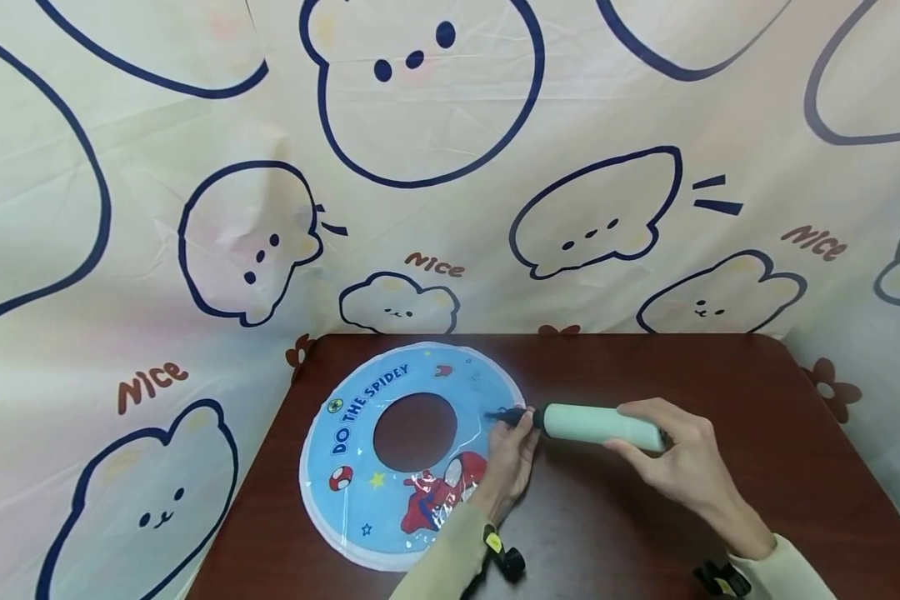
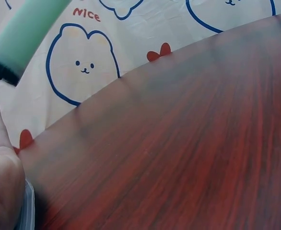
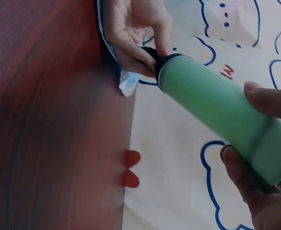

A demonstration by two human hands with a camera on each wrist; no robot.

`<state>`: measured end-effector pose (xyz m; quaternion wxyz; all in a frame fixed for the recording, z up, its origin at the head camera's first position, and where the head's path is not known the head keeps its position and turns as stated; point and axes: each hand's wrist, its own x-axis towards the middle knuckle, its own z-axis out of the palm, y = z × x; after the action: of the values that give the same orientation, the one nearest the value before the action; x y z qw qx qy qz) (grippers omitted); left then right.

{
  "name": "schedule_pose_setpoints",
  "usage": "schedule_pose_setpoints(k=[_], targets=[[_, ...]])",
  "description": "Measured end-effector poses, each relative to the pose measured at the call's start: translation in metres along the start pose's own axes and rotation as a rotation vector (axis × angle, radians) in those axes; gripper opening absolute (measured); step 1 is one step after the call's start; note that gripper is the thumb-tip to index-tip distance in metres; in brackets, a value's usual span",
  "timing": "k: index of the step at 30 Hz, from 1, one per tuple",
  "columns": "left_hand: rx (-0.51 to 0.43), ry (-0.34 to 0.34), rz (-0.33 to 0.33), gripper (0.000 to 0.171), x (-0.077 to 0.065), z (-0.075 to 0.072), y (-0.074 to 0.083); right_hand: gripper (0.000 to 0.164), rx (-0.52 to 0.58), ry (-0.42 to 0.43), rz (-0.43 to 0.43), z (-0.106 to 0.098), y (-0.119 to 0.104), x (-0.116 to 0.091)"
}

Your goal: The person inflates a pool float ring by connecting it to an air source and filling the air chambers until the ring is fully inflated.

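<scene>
A light blue swim ring point(image 1: 352, 492) printed "DO THE SPIDEY" lies on the brown table. My right hand point(image 1: 678, 450) grips the rear end of a mint green air pump point(image 1: 592, 423), fingers on one side and thumb on the other. The pump is held roughly level, its black nozzle point(image 1: 510, 416) pointing left over the ring's right side. At that edge my left hand point(image 1: 508, 462) pinches the nozzle near its base. In the right wrist view the pump's green body point(image 3: 212, 105) slants between both hands. The nozzle's tip is partly hidden by the left fingers.
The dark wood table point(image 1: 795, 467) extends to the right of the ring. A cream curtain point(image 1: 480, 225) with bear outlines hangs behind the table and along its sides. Black wrist cameras sit on both sleeves, the left one point(image 1: 512, 563) close to the tabletop.
</scene>
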<state>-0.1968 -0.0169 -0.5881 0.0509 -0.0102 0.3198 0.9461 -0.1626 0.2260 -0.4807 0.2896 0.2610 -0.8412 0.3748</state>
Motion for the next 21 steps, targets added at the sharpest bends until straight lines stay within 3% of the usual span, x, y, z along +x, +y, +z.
schedule_pose_setpoints(k=[9, 15, 21], targets=[[0.007, 0.015, -0.01, 0.028, 0.0, 0.001, -0.001, 0.05, 0.011, -0.052, 0.01, 0.007, 0.001, 0.002], [0.022, 0.032, 0.004, 0.025, 0.002, -0.001, 0.004, 0.053, 0.011, -0.051, 0.046, -0.017, -0.006, 0.006], [0.04, 0.027, -0.019, 0.022, 0.003, 0.002, 0.001, 0.059, -0.006, -0.022, 0.075, -0.046, -0.011, -0.002]])
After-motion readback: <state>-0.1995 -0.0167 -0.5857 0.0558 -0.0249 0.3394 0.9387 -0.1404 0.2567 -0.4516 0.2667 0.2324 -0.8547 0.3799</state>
